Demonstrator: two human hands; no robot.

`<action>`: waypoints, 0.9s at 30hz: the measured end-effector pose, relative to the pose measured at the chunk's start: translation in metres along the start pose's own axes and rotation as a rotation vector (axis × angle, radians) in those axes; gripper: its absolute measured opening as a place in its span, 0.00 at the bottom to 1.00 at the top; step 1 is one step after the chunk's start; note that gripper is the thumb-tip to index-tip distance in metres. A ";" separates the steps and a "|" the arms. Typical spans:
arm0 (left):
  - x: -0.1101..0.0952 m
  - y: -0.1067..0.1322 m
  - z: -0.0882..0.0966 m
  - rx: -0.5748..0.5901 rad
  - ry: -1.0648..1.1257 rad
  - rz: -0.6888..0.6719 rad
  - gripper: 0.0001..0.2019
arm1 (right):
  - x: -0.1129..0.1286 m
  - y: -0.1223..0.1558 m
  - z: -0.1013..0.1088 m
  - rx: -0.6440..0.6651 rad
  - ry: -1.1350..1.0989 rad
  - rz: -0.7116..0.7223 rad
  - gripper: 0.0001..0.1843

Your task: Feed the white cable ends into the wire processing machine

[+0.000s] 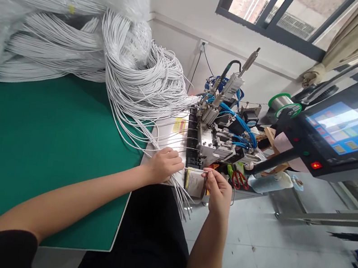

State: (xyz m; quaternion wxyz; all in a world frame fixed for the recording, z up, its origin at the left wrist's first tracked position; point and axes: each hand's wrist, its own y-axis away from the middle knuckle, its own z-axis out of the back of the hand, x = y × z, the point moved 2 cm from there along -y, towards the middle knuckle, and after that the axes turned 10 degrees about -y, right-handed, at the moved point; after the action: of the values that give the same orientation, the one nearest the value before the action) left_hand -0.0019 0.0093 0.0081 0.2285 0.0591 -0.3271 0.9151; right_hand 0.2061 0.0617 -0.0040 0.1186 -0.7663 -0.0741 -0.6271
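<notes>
My left hand (166, 165) is closed around a white cable at the edge of the metal plate (168, 132). The end of that white cable (194, 169) stretches across to my right hand (216, 186), whose thumb and fingers pinch its tip. Below my left hand, several loose cable ends (182, 196) hang past the plate's edge. Just beyond both hands stands a wire-processing machine (207, 141) with metal cylinders and blue air tubes. Cables lie side by side across the plate into its black slotted feed (193, 129).
A large bundle of white cables (147, 78), partly in clear plastic, lies on the green table (62, 133). At the right a touchscreen panel (351, 128) juts out on an arm. A wire spool (285, 106) and red-handled scissors (240, 180) are by the machine.
</notes>
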 end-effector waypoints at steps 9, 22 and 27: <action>-0.001 -0.002 0.001 -0.012 0.001 -0.029 0.17 | -0.002 -0.026 0.014 -0.019 0.270 0.044 0.16; -0.002 -0.002 -0.006 0.082 -0.020 0.109 0.21 | -0.019 -0.051 0.015 0.031 0.392 0.076 0.17; -0.001 -0.001 -0.007 0.111 -0.015 0.149 0.22 | -0.024 -0.059 0.014 0.125 0.278 0.023 0.16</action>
State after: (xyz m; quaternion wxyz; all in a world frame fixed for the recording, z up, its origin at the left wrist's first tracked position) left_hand 0.0002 0.0139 0.0033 0.1539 0.0541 -0.2811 0.9457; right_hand 0.1986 0.1227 -0.0248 0.1825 -0.6641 -0.0871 -0.7198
